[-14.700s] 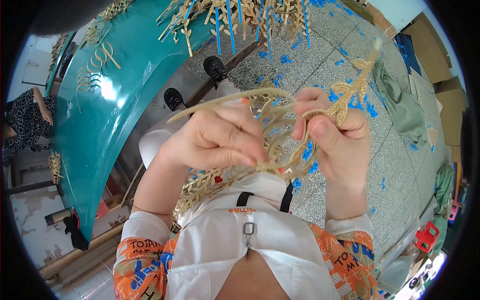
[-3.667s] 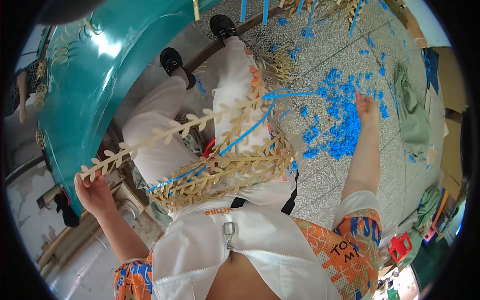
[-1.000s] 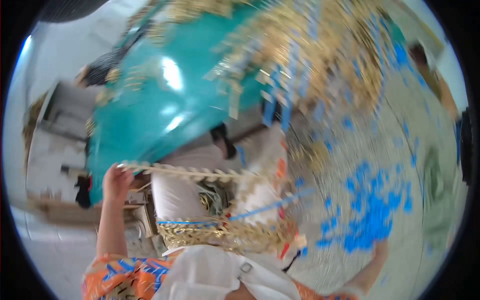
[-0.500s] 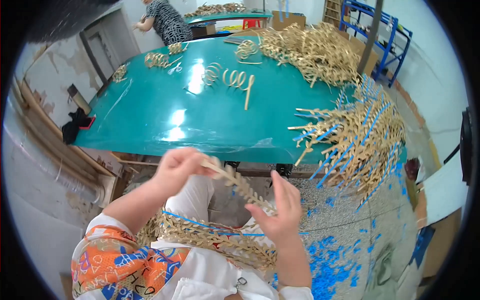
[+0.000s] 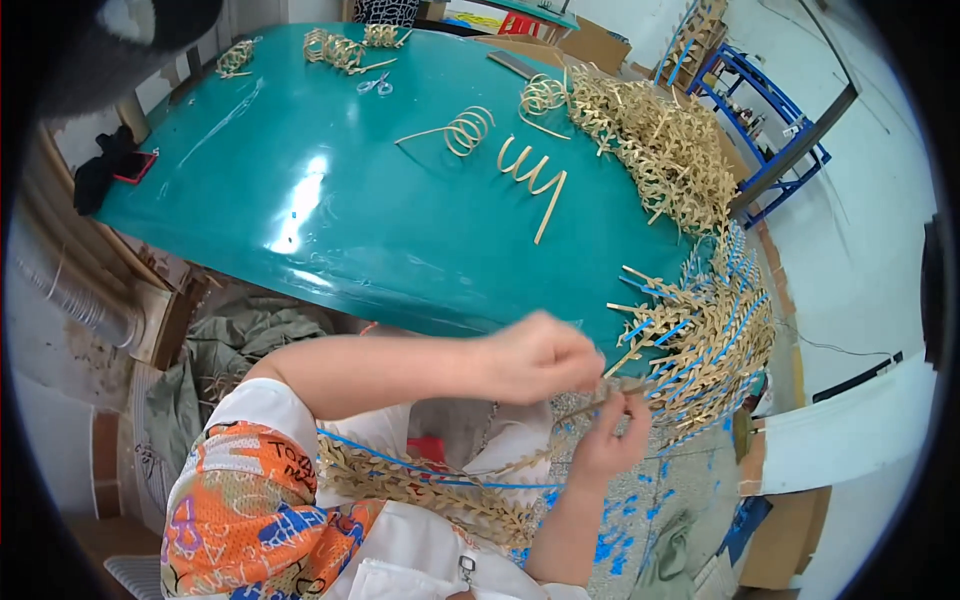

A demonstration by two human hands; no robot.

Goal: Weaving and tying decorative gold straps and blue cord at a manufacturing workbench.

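Observation:
Both my hands have come together over the table's near right edge, beside a bundle of gold leaf strips mixed with blue strips (image 5: pixel 705 345). My right hand (image 5: pixel 612 445) pinches a gold leaf strip (image 5: pixel 632 388) between thumb and finger. Just above it, my left hand (image 5: pixel 535 358) is curled closed, its fingertips close to the same strip; what they hold, if anything, is hidden. Across my lap lies another bunch of gold leaf strips (image 5: pixel 430 492), with a long blue strip (image 5: pixel 385 452) along it.
On the green table (image 5: pixel 400 240) lie loose gold coils (image 5: pixel 468 130), an open spiral (image 5: pixel 530 180), tighter rolls (image 5: pixel 335 50) and scissors (image 5: pixel 375 85). A gold leaf heap (image 5: pixel 660 150) covers its far right. A blue rack (image 5: pixel 765 125) stands beyond. Blue scraps (image 5: pixel 615 550) litter the floor.
Both hands have moved right towards the bundle at the table edge. The strip stretched between them is now bunched at the right fingertips. The right hand has closed. My view has turned.

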